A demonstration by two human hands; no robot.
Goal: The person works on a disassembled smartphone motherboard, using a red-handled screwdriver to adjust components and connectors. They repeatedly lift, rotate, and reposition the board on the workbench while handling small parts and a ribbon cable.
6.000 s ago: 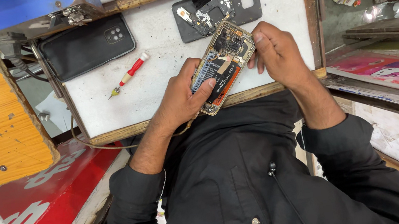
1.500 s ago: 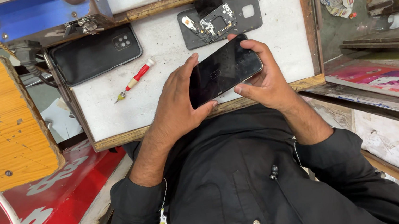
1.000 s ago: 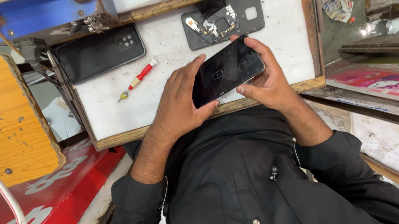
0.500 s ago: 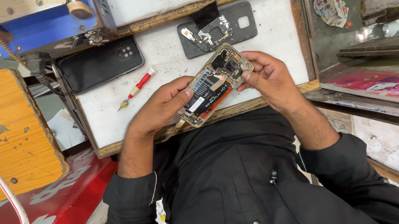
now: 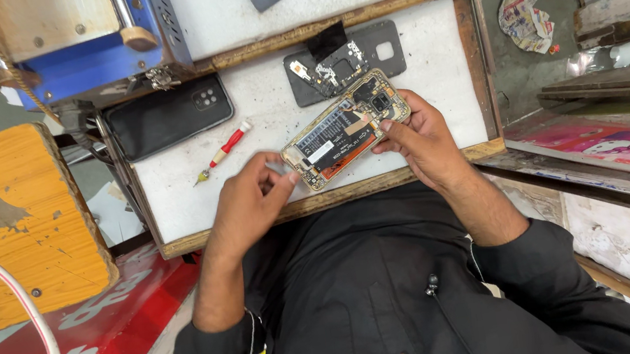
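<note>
While the right hand grips the opened phone at its top end — insides up, over the white work board — left hand pinches its lower corner w/ curled fingers; red screwdriver lies nearby.

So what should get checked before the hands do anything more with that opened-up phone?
1. Right hand grips the opened phone: ok.
2. Left hand touches its lower end: ok.
3. Phone lies insides up: ok.
4. Red-handled screwdriver lies close on the white board: ok.
5. Dark back cover rests off to the side: ok.
6. All screws out: cannot tell.
</note>
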